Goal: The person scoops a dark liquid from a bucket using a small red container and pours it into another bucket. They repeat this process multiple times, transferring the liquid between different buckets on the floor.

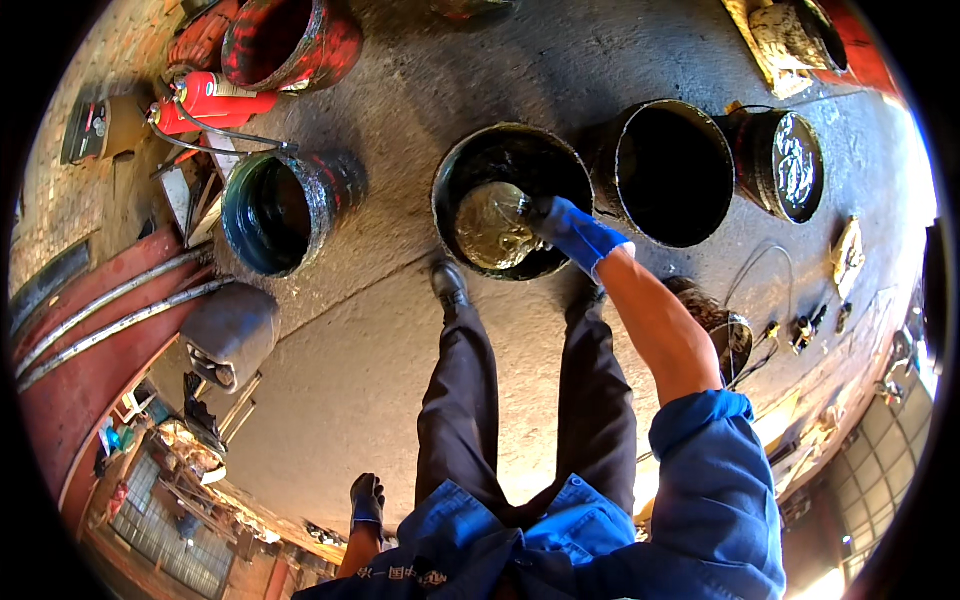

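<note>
My right hand (pixel 583 236), in a blue glove with a dark palm, reaches into the open drum (pixel 448 160) in front of my feet. Its fingers are closed at the edge of a round container (pixel 497 225) with a shiny, yellow-brown, wet-looking surface. The container sits tilted within the drum's mouth, above dark, glossy contents. I cannot make out how the fingers grip it, since they are dark against the drum. Down by my left side hangs my left hand (pixel 368 497) in a dark glove, its fingers apart and holding nothing.
To the right stand a dark open drum (pixel 672 172) and a smaller one (pixel 797 165) with a glossy top. On the left are a blue-rimmed drum (pixel 265 215), red fire extinguishers (pixel 215 98) and a dark jerrycan-like container (pixel 232 335). A thin cable (pixel 765 250) lies at right.
</note>
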{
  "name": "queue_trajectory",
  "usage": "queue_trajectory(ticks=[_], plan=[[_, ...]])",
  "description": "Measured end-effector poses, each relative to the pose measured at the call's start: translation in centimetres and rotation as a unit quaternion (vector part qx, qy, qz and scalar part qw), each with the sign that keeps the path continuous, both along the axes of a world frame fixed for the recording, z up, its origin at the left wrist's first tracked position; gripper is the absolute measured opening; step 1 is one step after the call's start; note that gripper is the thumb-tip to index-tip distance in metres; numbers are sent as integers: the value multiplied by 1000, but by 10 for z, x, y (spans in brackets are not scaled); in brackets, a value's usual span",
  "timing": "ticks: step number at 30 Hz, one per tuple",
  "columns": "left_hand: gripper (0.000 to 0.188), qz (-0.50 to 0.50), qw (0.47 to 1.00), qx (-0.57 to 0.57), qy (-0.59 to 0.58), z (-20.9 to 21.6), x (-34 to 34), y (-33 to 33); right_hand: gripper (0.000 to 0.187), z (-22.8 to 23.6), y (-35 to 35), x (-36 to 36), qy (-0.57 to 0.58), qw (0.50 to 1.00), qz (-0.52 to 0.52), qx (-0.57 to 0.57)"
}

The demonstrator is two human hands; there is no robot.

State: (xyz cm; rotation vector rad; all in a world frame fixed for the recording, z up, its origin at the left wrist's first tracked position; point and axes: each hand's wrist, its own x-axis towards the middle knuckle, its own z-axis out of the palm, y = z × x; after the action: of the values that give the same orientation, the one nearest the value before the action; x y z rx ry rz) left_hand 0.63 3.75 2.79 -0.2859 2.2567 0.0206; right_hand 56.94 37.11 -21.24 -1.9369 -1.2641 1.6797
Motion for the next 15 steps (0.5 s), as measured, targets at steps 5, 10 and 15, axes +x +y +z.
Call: queue_trajectory(ticks=[5,10,15], plan=[[29,-21,999,11,-34,-1,-1,3,18,20,0,11,-17,1000,12,11],[28,-38,999,-11,-17,-4,5,13,23,42,1,19,3,999,-39,-20],[27,-46,999,14,-3,5,14,22,26,68,4,29,27,999,-39,12]])
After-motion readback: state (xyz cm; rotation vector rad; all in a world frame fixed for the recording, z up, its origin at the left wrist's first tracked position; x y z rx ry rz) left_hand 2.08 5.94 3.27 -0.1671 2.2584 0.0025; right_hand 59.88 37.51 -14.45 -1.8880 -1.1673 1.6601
